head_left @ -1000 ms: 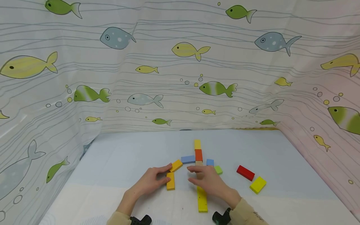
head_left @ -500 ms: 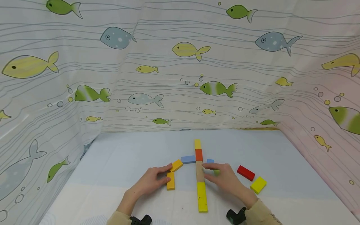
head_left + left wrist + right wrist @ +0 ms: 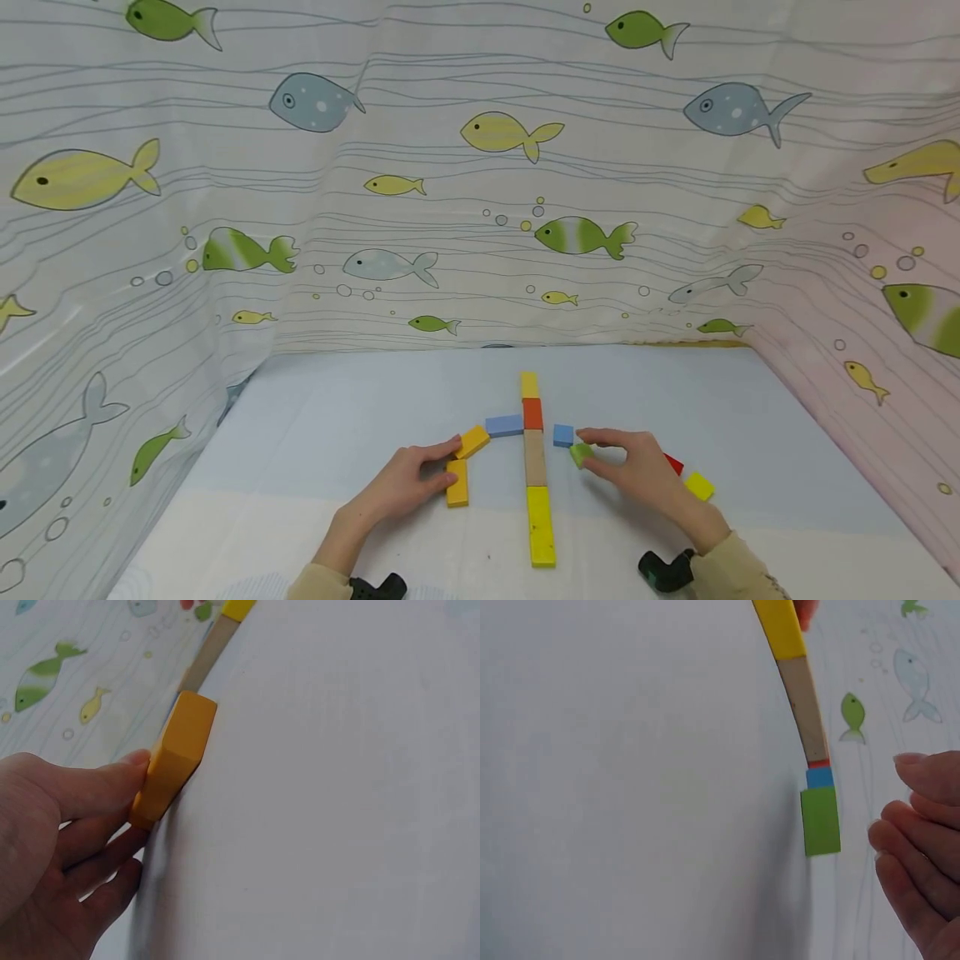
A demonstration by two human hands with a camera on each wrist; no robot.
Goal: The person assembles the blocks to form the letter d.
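My left hand [image 3: 401, 487] touches two orange blocks from their left side, its thumb at the near orange block [image 3: 458, 485] and its index fingertip at the angled orange block [image 3: 474, 442]. In the left wrist view, the thumb lies against an orange block [image 3: 177, 750]. My right hand [image 3: 641, 471] is right beside a green block [image 3: 580, 456], with thumb and index finger spread. The right wrist view shows a gap between those fingers and the green block [image 3: 821, 821]. A small blue block [image 3: 563, 436] lies just beyond the green one.
A column runs up the table: yellow [image 3: 541, 527], a wooden block [image 3: 534, 458], red-orange [image 3: 532, 413] and yellow at the far end. A long blue block [image 3: 504, 426] joins its left side. Red [image 3: 675, 462] and yellow blocks [image 3: 701, 486] lie right, partly behind my right hand.
My right hand has moved right from over the column, past the wooden block, to beside the green block. The wooden block is uncovered. My left hand stays in place.
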